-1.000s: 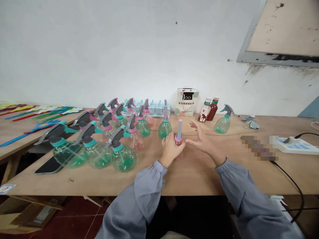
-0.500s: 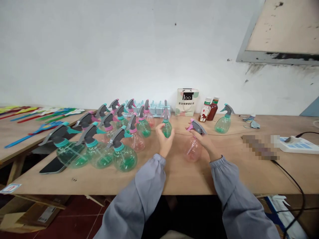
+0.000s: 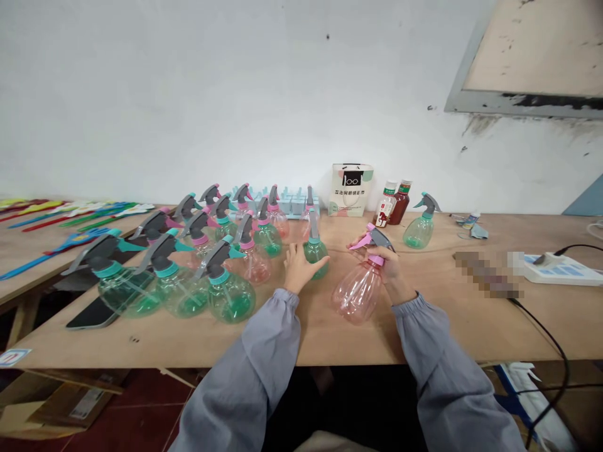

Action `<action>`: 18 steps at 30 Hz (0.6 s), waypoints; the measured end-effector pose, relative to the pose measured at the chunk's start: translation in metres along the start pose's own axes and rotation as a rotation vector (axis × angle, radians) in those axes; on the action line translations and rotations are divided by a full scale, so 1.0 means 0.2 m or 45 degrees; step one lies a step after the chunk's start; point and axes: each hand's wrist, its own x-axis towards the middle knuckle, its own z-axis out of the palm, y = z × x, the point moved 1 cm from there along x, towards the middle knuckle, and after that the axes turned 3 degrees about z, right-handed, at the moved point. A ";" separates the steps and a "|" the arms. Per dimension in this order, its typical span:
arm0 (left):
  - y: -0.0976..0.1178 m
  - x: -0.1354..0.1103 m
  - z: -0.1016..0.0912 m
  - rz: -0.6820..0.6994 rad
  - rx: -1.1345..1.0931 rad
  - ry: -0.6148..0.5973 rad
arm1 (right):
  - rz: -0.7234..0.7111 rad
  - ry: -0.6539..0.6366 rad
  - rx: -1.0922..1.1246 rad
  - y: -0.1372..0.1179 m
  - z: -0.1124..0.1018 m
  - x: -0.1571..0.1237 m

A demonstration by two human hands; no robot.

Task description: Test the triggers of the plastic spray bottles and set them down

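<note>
My right hand (image 3: 390, 269) grips the neck of a pink spray bottle (image 3: 358, 290) with a grey and pink trigger head, and holds it tilted just above the wooden table (image 3: 330, 329). My left hand (image 3: 298, 267) is held up with its fingers apart, its fingertips touching a green spray bottle (image 3: 315, 246) that stands upright in front of it. Both of my arms are in grey sleeves.
Several green and pink spray bottles (image 3: 207, 251) stand grouped at the left. A black phone (image 3: 89, 312) lies near them. At the back are a paper bag (image 3: 350, 190), two small bottles (image 3: 393, 203) and one green sprayer (image 3: 421, 225). A power strip (image 3: 551, 268) and cable lie right.
The pink bottle passed from my left hand to my right, then tilted and lifted toward me. My left hand went to the green bottle.
</note>
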 end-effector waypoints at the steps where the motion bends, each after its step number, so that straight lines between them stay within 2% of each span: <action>1: -0.01 -0.02 -0.01 0.009 -0.004 -0.013 | 0.014 0.012 0.028 0.00 0.00 -0.01; 5: -0.05 -0.05 -0.06 0.108 -0.099 -0.075 | 0.049 -0.035 0.018 0.00 0.04 -0.02; 8: -0.07 -0.03 -0.08 0.220 -0.180 -0.178 | -0.036 -0.077 0.020 -0.01 0.09 -0.01; 10: -0.08 -0.02 -0.08 0.265 -0.219 -0.218 | -0.082 -0.033 0.067 -0.01 0.10 0.00; 18: -0.09 -0.02 -0.08 0.309 -0.275 -0.277 | -0.074 0.090 0.197 0.01 0.11 0.02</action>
